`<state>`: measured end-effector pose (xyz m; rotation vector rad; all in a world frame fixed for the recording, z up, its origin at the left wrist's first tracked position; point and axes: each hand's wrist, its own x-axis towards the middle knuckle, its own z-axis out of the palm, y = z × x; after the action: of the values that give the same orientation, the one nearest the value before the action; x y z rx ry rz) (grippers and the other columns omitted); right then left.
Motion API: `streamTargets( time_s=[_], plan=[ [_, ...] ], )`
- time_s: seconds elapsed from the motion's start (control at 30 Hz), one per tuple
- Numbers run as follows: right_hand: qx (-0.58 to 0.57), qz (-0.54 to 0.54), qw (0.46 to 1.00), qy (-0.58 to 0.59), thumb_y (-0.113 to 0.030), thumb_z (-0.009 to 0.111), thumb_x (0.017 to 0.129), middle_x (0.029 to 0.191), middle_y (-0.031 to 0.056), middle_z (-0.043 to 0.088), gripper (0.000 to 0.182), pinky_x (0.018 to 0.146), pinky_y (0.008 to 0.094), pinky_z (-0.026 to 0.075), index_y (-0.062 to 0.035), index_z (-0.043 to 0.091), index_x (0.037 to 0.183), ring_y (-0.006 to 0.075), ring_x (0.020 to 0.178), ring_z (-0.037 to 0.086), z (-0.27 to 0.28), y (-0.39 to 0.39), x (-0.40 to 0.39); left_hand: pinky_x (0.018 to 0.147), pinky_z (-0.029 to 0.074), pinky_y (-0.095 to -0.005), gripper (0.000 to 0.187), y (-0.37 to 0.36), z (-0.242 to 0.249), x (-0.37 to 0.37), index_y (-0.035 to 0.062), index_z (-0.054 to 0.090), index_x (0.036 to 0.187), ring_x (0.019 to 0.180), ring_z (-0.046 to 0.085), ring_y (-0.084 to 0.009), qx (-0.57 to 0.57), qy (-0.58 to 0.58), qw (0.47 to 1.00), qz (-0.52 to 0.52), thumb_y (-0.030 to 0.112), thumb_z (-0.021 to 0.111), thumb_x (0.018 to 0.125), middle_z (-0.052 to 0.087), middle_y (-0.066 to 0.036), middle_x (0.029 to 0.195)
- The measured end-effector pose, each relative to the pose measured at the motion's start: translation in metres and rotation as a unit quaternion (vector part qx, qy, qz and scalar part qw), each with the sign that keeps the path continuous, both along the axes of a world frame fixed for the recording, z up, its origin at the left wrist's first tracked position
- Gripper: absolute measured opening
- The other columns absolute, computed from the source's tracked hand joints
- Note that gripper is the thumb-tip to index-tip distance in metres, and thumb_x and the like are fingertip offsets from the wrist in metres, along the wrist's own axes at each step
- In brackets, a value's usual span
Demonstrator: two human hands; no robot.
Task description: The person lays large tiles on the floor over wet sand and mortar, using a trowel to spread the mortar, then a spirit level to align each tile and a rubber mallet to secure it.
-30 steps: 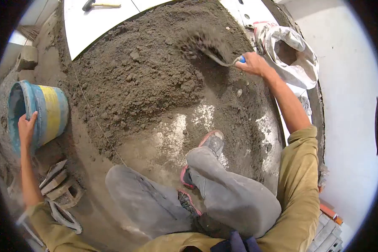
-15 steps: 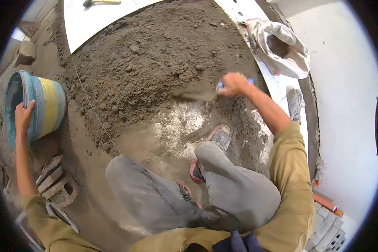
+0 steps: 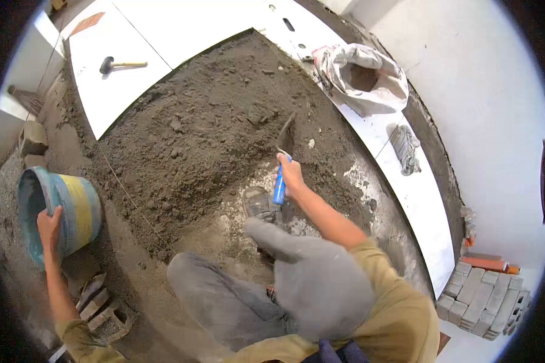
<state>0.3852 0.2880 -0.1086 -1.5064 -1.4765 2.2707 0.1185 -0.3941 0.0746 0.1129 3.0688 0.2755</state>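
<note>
R hand (image 3: 290, 174) has its fingers wrapped tight round the blue handle of a trowel (image 3: 280, 186); blade points away from the person, turned partly on edge, over the R part of the sand (image 3: 194, 130). Can't tell if blade touches. L hand (image 3: 49, 228) grips the rim of a blue bucket (image 3: 77, 209) w/ a yellow band, fingers closed on it. Bucket is on the floor's L side, mouth facing L; can't tell if upright or tipped.

Sand is heaped btwn the white tiles (image 3: 157, 24) at the far edge & the tile strip (image 3: 427, 218) on the R. String (image 3: 122, 184) runs along its L edge, from nr the tiles' near corner. Mallet (image 3: 127, 64) lies on the tiles, twd their L edge. On the strip: open white sack (image 3: 384, 94) nr the far end, grey cloth (image 3: 406, 151) nearer. Pavers (image 3: 481, 299) sit stacked just beside the strip's near end.
</note>
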Motion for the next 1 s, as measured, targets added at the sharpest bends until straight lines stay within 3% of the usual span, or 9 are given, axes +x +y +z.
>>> streamTargets(
  time_s=[0.07, 0.13, 0.17, 0.33, 0.4, 0.57, 0.77, 0.87, 1.0],
  plan=[
    [0.052, -0.029, 0.998, -0.033, -0.037, 0.062, 0.091, 0.066, 0.0039, 0.053, 0.028, 0.04, 0.0341, 0.046, -0.0116, 0.051, 0.087, 0.0162, 0.049, 0.053, -0.047, 0.018, 0.012, 0.07, 0.046, -0.0422, 0.058, -0.001, -0.005, 0.006, -0.01, 0.064, 0.092, 0.078, 0.061, -0.0301, -0.058, 0.013, 0.998, 0.02, 0.048, 0.068, 0.084, 0.063, -0.022, 0.083],
    [0.138, -0.059, 0.985, -0.081, -0.038, 0.062, 0.091, 0.062, 0.0026, 0.049, 0.029, 0.039, 0.0347, 0.044, -0.0116, 0.051, 0.085, 0.0166, 0.045, 0.05, -0.058, 0.023, 0.024, 0.073, 0.046, -0.0416, 0.064, -0.007, -0.009, 0.007, -0.0106, 0.063, 0.095, 0.086, 0.059, -0.0287, 0.023, 0.04, 0.996, 0.074, 0.052, 0.068, 0.085, 0.059, -0.023, 0.089],
    [0.071, -0.123, 0.988, -0.053, -0.039, 0.062, 0.091, 0.061, 0.002, 0.047, 0.031, 0.038, 0.0346, 0.043, -0.0107, 0.05, 0.085, 0.0165, 0.045, 0.049, -0.048, 0.025, 0.028, 0.068, 0.045, -0.039, 0.058, -0.012, -0.013, 0.005, -0.0085, 0.064, 0.09, 0.075, 0.057, -0.024, 0.006, 0.047, 0.996, 0.075, 0.049, 0.068, 0.086, 0.058, -0.017, 0.077],
    [-0.032, -0.341, 0.939, 0.003, -0.04, 0.057, 0.093, 0.063, 0.0035, 0.045, 0.032, 0.042, 0.0379, 0.042, -0.0108, 0.046, 0.084, 0.0188, 0.048, 0.048, -0.009, 0.041, 0.019, 0.058, 0.04, -0.0371, 0.046, 0.052, 0.026, 0.02, -0.0072, 0.063, 0.082, 0.058, 0.047, -0.0182, -0.003, 0.013, 1.0, 0.004, 0.038, 0.068, 0.088, 0.05, -0.006, 0.058],
    [-0.116, -0.261, 0.958, 0.03, -0.039, 0.057, 0.092, 0.065, 0.0037, 0.046, 0.032, 0.043, 0.0377, 0.043, -0.0115, 0.044, 0.085, 0.0185, 0.049, 0.048, -0.016, 0.057, 0.006, 0.058, 0.04, -0.0375, 0.044, 0.063, 0.02, 0.024, -0.0064, 0.063, 0.081, 0.058, 0.048, -0.018, 0.071, 0.028, 0.997, -0.001, 0.036, 0.068, 0.088, 0.053, -0.007, 0.061],
    [-0.117, -0.194, 0.973, 0.048, -0.038, 0.058, 0.091, 0.062, 0.0042, 0.047, 0.033, 0.042, 0.0377, 0.043, -0.0103, 0.043, 0.081, 0.0186, 0.048, 0.049, -0.027, 0.037, -0.064, 0.057, 0.04, -0.0373, 0.042, 0.041, 0.011, 0.016, -0.0058, 0.064, 0.082, 0.058, 0.048, -0.0176, 0.035, 0.044, 0.998, -0.027, 0.035, 0.068, 0.088, 0.056, -0.007, 0.062],
    [-0.1, -0.172, 0.978, 0.055, -0.034, 0.058, 0.091, 0.062, 0.005, 0.048, 0.029, 0.039, 0.0366, 0.044, -0.0084, 0.045, 0.087, 0.0184, 0.046, 0.049, -0.01, 0.03, -0.094, 0.056, 0.038, -0.038, 0.046, 0.049, 0.022, 0.012, -0.0056, 0.056, 0.075, 0.052, 0.039, -0.0166, -0.029, -0.043, 0.998, 0.02, 0.037, 0.067, 0.089, 0.043, -0.004, 0.055],
    [-0.081, -0.06, 0.994, 0.043, -0.036, 0.06, 0.092, 0.063, 0.0046, 0.049, 0.031, 0.039, 0.0366, 0.046, -0.0076, 0.048, 0.091, 0.0176, 0.046, 0.051, 0.008, 0.028, -0.118, 0.055, 0.037, -0.0392, 0.052, 0.04, 0.009, 0.018, -0.0058, 0.053, 0.072, 0.051, 0.035, -0.0165, -0.013, 0.064, 0.998, -0.017, 0.041, 0.066, 0.089, 0.039, -0.005, 0.054],
    [-0.015, -0.024, 0.996, 0.083, -0.038, 0.059, 0.092, 0.062, 0.0043, 0.049, 0.032, 0.04, 0.0363, 0.047, -0.0083, 0.049, 0.091, 0.0176, 0.047, 0.053, 0.033, 0.023, -0.116, 0.06, 0.042, -0.0392, 0.061, 0.046, 0.019, 0.014, -0.0121, 0.055, 0.074, 0.052, 0.041, -0.0189, -0.053, 0.032, 0.998, -0.021, 0.046, 0.066, 0.089, 0.042, -0.007, 0.055]
  ],
)
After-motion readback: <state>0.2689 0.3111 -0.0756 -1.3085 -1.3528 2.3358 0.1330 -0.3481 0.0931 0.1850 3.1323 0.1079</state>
